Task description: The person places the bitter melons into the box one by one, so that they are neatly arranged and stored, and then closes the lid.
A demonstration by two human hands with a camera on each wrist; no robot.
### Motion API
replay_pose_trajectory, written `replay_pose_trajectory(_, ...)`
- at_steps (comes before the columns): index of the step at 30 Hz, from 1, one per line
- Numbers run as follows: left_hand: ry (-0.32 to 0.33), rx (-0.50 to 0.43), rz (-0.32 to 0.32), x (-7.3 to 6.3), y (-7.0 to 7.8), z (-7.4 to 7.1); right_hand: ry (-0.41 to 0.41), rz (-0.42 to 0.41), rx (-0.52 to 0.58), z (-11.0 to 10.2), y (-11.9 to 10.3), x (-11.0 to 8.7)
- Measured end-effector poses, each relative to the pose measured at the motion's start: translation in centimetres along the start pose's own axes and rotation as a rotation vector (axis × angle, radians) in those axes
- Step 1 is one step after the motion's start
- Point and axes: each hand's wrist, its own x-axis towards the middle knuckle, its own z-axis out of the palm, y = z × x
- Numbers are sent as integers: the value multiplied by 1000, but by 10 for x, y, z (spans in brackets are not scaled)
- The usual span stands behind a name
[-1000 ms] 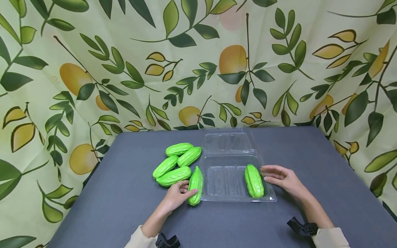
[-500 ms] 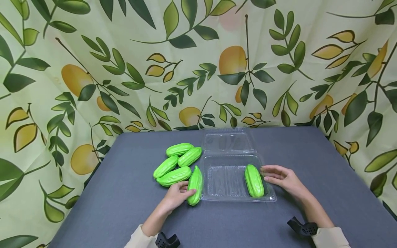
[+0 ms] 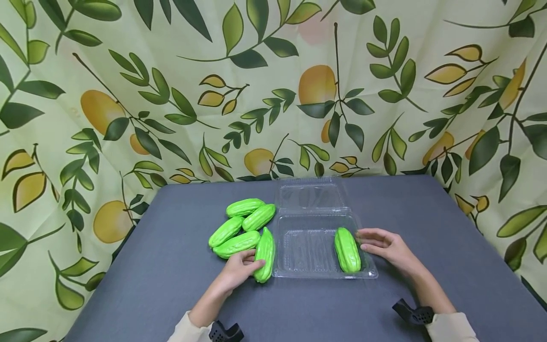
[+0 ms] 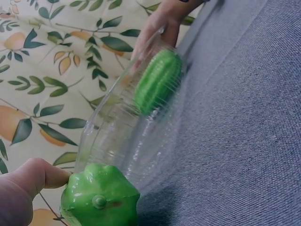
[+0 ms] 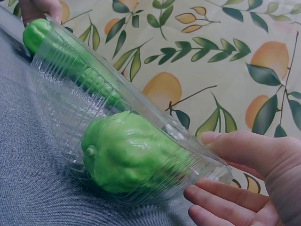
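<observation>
In the head view my left hand [image 3: 241, 271] grips a green bitter melon [image 3: 266, 254], thumb on its near side, just left of a clear plastic clamshell box [image 3: 299, 271]. The left wrist view shows the blunt end of this bitter melon [image 4: 101, 197] beside my thumb. Inside the box, along its right side, lies another bitter melon [image 3: 347, 250]. My right hand [image 3: 391, 247] holds the box's right edge; up close, the right wrist view has the rim between thumb [image 5: 235, 146] and fingers. Curled left fingers are partly hidden behind the held melon.
Several more bitter melons [image 3: 237, 244] lie in a loose group left of the box. The box's lid [image 3: 312, 195] is folded back flat behind it. A grey cloth-covered table [image 3: 325, 308] bears everything, and a leaf-and-fruit patterned curtain [image 3: 273, 118] hangs behind.
The head view has shifted slightly. The left hand and its bitter melon have edged a little left; the right hand stays at the box's edge.
</observation>
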Motion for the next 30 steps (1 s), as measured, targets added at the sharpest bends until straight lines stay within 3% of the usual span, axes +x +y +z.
replay_pose_trajectory(9, 3, -60, -9, -1, 6, -4, 25, 31, -16, 1, -3, -2)
replay_pose_trajectory(30, 1, -158, -32, 0, 18, -17, 13, 17, 4, 2, -4, -2)
